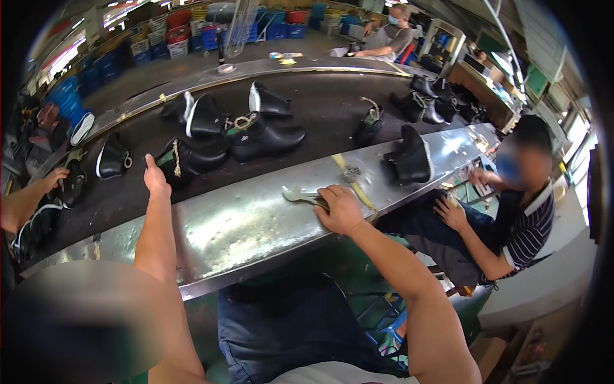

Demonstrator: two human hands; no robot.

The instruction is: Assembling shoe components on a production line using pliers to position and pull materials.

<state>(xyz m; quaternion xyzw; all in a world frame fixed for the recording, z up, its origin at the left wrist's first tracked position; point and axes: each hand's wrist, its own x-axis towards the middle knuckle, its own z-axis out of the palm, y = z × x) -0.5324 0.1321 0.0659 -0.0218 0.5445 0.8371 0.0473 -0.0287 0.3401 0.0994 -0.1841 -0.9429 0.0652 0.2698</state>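
On the metal ledge, my right hand (340, 210) is closed round the handles of metal pliers (300, 195), whose curved jaws point left. My left hand (157, 178) reaches over the dark conveyor belt, thumb stretched up, beside a black shoe (198, 159) with green inside and a looped cord. Most fingers of that hand are hidden, and I cannot tell whether they touch the shoe. Just behind lies another black shoe (265, 139) with a cord loop. Right of the pliers, a black boot (409, 155) with a pale edge rests on the ledge.
More black shoes stand on the belt (320, 109), with a cluster (428, 99) at far right. A co-worker (511, 211) sits close on my right, another person's hand (56, 179) holds a shoe at left, and a person (391, 38) sits across. A small coil (352, 173) lies on the ledge.
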